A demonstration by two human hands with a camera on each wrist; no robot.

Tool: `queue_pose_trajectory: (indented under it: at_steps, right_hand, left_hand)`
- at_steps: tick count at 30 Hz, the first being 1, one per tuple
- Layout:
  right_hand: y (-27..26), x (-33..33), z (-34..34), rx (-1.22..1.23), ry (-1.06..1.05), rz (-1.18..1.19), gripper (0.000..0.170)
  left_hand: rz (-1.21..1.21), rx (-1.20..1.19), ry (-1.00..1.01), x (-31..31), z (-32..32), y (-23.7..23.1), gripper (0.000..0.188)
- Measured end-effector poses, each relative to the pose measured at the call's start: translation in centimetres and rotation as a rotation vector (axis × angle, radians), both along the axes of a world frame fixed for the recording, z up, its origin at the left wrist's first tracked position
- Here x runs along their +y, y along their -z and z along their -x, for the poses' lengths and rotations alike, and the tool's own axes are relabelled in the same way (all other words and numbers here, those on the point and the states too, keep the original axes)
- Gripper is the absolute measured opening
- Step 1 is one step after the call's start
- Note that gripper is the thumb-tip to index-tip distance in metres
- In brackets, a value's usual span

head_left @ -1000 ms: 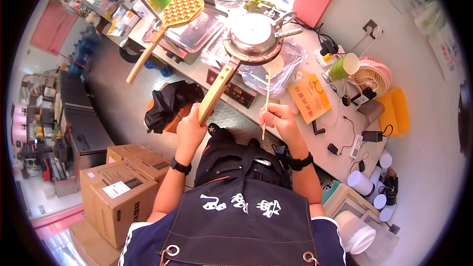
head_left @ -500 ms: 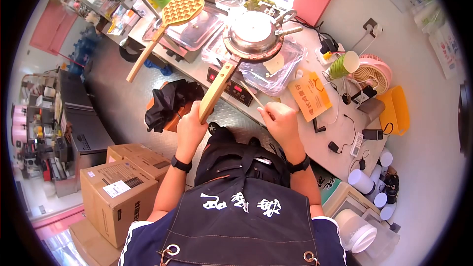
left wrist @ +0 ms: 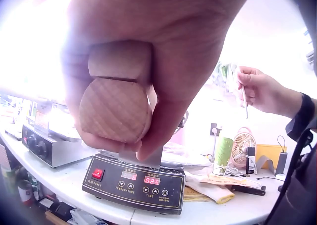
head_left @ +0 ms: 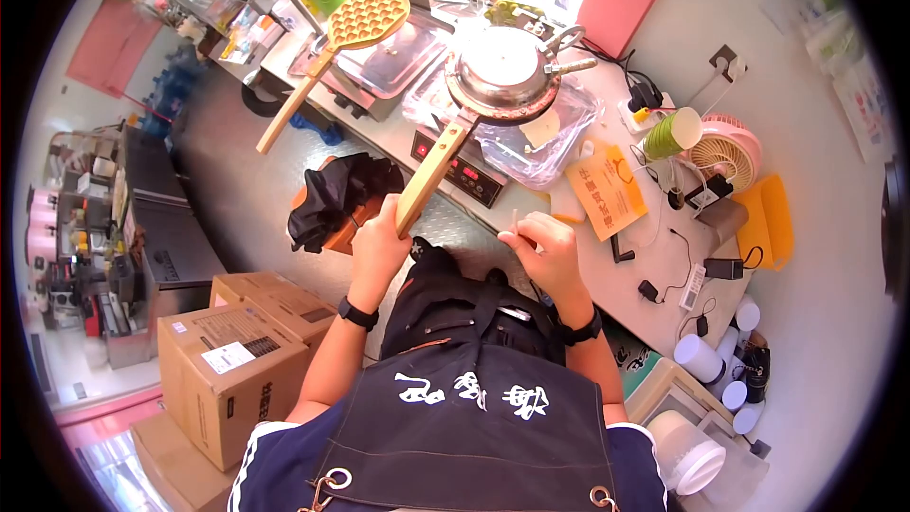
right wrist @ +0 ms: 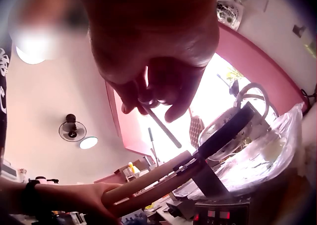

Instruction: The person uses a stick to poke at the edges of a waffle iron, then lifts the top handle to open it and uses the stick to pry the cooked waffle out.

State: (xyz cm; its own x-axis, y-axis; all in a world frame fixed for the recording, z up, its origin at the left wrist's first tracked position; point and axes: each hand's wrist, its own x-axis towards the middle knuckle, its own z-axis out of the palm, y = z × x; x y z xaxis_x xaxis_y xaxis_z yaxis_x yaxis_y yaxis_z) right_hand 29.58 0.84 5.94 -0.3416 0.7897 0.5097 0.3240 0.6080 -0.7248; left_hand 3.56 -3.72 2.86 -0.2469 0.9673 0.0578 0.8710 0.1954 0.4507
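My left hand point(head_left: 377, 245) grips the paired wooden handles point(head_left: 438, 175) of a round metal waffle iron point(head_left: 502, 76), fingers wrapped round both bars. The two handle ends lie one on the other in the left wrist view. The iron's pan is closed, over the counter's edge side. My right hand point(head_left: 548, 251) is raised to the right of the handles and pinches a thin wooden stick point(right wrist: 166, 131) between thumb and fingers. In the left wrist view the stick point(left wrist: 244, 102) points down; in the head view it is mostly hidden by the fingers.
Below the handles sits a control box point(left wrist: 132, 183) with lit red digits. A plastic-covered tray point(head_left: 545, 147) is under the iron. To its left lies a honeycomb waffle mould point(head_left: 368, 17). An orange paper bag point(head_left: 607, 192), green cup point(head_left: 673, 133) and pink fan point(head_left: 725, 150) are right. Cardboard boxes point(head_left: 232, 370) stand lower left.
The stick was upright beside the iron, then tilted left toward the handles, and now shows only briefly past the right fingers. The left hand keeps its grip. The head view has shifted slightly.
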Motion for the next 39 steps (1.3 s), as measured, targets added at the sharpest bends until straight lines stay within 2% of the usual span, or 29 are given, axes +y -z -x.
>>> queue_pose_trajectory:
  at_steps: [2,7,13,20,25,39]
  right_hand:
    - [0.4,-0.3,-0.6,0.08,0.022,0.179,0.015]
    - [2.2,-0.5,-2.3,0.096,0.128,0.316,0.013]
    - [3.7,-0.1,-3.8,0.274,0.252,0.515,0.015]
    - [3.8,0.0,-4.0,0.318,0.308,0.513,0.014]
    - [3.6,0.0,-4.1,0.418,0.342,0.617,0.013]
    - [4.3,0.1,-4.6,0.491,0.276,0.633,0.014]
  left_hand:
    - [-0.005,0.026,0.006,-0.1,-0.1,-0.1,0.046]
    - [-0.009,0.026,0.016,0.0,-0.1,-0.4,0.047]
    - [-0.017,0.062,0.025,0.0,0.1,0.0,0.05]
    - [-0.025,0.034,0.032,0.0,0.0,-0.1,0.048]
    - [-0.043,0.02,0.036,-0.1,0.1,0.0,0.048]
    - [-0.04,0.015,0.027,0.0,0.3,0.8,0.048]
